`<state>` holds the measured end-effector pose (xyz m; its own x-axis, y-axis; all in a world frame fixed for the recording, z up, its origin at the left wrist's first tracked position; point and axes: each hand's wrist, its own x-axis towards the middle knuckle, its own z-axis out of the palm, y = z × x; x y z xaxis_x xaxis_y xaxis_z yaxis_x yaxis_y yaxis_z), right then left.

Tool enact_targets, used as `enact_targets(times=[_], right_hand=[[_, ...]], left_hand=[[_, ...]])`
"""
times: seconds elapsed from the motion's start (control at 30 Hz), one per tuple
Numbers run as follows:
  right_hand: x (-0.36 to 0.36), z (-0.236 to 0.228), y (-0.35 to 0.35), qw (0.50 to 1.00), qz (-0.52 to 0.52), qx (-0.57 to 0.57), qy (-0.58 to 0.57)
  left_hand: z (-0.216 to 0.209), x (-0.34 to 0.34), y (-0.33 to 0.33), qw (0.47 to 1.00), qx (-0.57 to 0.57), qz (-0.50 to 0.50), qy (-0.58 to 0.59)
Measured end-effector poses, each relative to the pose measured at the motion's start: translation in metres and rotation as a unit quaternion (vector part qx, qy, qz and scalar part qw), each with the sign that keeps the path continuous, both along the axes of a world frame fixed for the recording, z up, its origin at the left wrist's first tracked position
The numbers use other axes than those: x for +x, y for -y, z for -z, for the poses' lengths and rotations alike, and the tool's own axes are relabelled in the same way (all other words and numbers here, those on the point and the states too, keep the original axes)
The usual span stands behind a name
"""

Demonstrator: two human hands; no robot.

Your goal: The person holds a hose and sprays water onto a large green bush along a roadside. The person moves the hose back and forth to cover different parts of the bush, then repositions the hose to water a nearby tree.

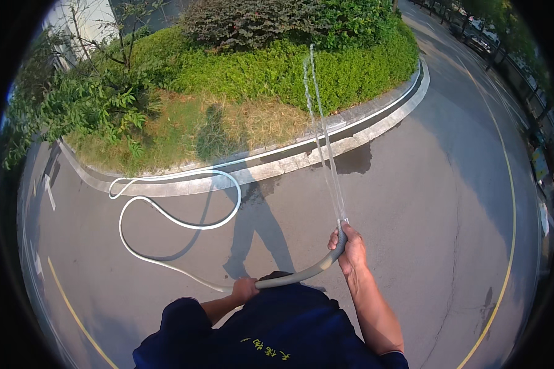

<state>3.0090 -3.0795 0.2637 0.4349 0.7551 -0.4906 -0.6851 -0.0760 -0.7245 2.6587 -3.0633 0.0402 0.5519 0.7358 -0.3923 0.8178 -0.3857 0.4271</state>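
Note:
A pale grey garden hose (298, 275) runs across the front of my body, gripped in both hands. My right hand (351, 247) is closed round it close to its open end, with the thumb up at the mouth. Two thin streams of water (327, 144) shoot from that end, forward toward the green hedge (240, 77). Lower and to the left, my left hand (245, 289) is wrapped round the hose at my waist. Beyond that hand the hose trails left over the asphalt in loose loops, up to the kerb.
A curved stone kerb (283, 165) with a gutter channel borders the planted bed. Dry grass (264, 123) and a leafy shrub (98, 117) grow behind it. Wet patches (354, 160) darken the road beside the kerb. A yellow line (512, 209) curves along the right, and a parked car (477, 43) stands far off.

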Motion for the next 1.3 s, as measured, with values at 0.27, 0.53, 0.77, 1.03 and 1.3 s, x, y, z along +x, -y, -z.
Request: enact_targets(times=[0.27, 0.53, 0.77, 1.03, 1.3], right_hand=[[0.200, 0.005, -0.013, 0.998, -0.052, 0.019, -0.031], [0.466, 0.012, -0.048, 0.999, 0.022, -0.021, 0.014], [0.670, -0.019, -0.084, 0.998, 0.061, -0.013, 0.016], [0.894, -0.005, -0.135, 1.000, 0.001, -0.014, -0.021], [1.094, 0.010, -0.142, 0.997, -0.064, 0.003, -0.048]], left_hand=[[-0.007, 0.196, 0.020, 0.996, -0.040, -0.083, -0.016], [0.024, 0.477, -0.041, 0.997, -0.074, -0.001, -0.005], [-0.031, 0.692, -0.106, 0.996, -0.081, 0.023, -0.012], [-0.039, 0.900, -0.106, 0.995, -0.062, -0.052, -0.057], [-0.022, 1.087, -0.062, 0.992, -0.052, -0.116, -0.026]])
